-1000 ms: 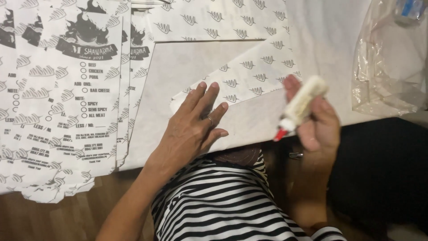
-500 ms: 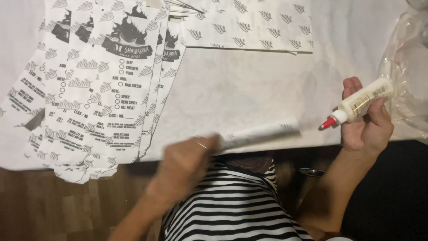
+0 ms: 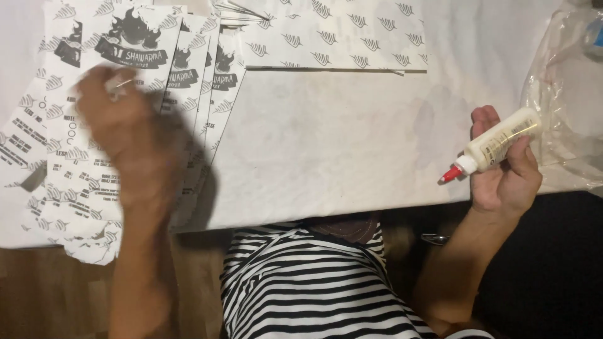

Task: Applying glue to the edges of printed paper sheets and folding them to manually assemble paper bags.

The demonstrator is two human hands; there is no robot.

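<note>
The white table [image 3: 352, 144] carried a fanned stack of printed paper bags [image 3: 144, 75] at its left. The left hand [image 3: 125, 119], blurred, hovered over them; its grip I cannot tell. The right hand [image 3: 505, 172] was wrapped around a cream glue bottle [image 3: 496, 143] with a red tip, near the table's right edge.

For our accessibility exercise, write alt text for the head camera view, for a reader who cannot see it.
Seen from above, a person's right hand holds a white glue bottle with a red tip at the edge of a white table, while the blurred left hand is over a stack of printed paper sheets.
</note>
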